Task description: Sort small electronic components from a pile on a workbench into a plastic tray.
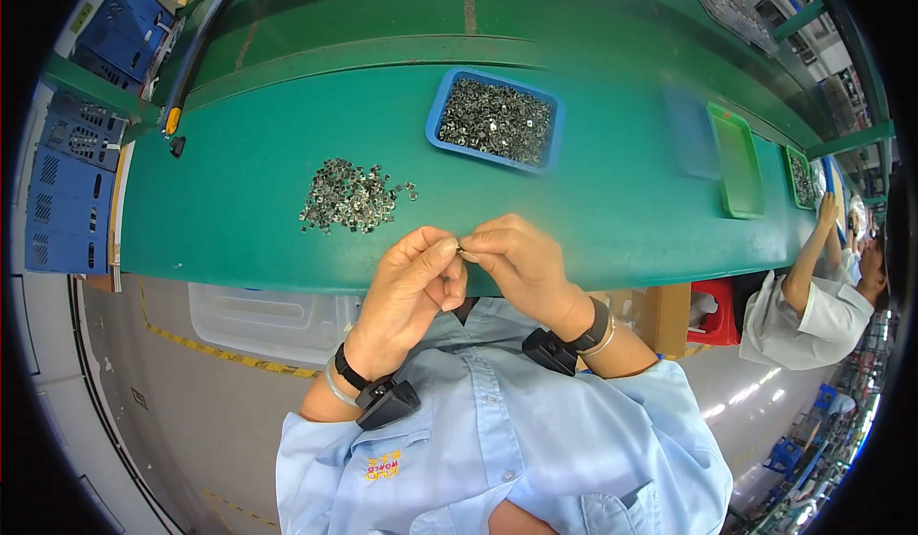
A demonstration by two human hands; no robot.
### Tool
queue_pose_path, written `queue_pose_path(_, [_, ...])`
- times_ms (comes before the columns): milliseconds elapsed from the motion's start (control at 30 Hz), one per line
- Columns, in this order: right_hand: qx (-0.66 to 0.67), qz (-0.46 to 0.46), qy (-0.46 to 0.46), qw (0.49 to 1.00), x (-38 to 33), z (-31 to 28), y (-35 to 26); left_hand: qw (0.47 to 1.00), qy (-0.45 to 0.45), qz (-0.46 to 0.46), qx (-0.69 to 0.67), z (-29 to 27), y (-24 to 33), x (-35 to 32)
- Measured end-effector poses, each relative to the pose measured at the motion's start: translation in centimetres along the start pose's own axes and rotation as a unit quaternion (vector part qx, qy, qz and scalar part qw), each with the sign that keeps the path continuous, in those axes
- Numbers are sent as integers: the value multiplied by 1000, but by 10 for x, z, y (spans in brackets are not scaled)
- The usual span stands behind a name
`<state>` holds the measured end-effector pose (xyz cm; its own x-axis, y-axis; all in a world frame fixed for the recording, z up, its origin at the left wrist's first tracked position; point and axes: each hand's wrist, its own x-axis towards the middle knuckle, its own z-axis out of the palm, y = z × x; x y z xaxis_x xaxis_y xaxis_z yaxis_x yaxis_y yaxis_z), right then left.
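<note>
My left hand (409, 289) and my right hand (521, 262) meet fingertip to fingertip above the near edge of the green table (612, 200). Together they pinch one small metal part (461, 247), mostly hidden by the fingers. A loose pile of small metal parts (352, 197) lies on the table just beyond my left hand. Farther back stands a blue tray (438, 114) filled with the same kind of metal parts. Both wrists wear black bands with small black devices.
A green tray (738, 162) lies at the right of the table, another tray of parts beyond it. A co-worker in a pale shirt (813, 310) sits at the far right. Blue crates (67, 186) stand at the left. A white bin (263, 315) sits under the table.
</note>
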<state>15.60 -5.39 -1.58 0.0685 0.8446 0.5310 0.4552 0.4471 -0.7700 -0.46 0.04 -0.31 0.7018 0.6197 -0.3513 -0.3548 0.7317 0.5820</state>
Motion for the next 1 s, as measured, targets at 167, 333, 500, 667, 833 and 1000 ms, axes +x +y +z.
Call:
queue_pose_path(167, [-5,-8,5,1000,1,1,-1,1000,10,9,11,2,0,-1])
queue_pose_path(333, [24,21,6,999,3,-1,-1,1000,8,11,6,5,2,-1])
queue_pose_path(500, [149,94,10,984,3,-1,0,1000,-13,18,21,10,6,-2])
queue_pose_path(667, [265,163,12,950,2,1,0,1000,-7,4,20,11,7,-1])
queue_pose_path(833, [277,167,13,946,1,2,1,1000,-12,6,20,9,6,0])
queue_pose_path(1000, [275,165,11,947,1,2,2,999,-10,12,30,9,6,0])
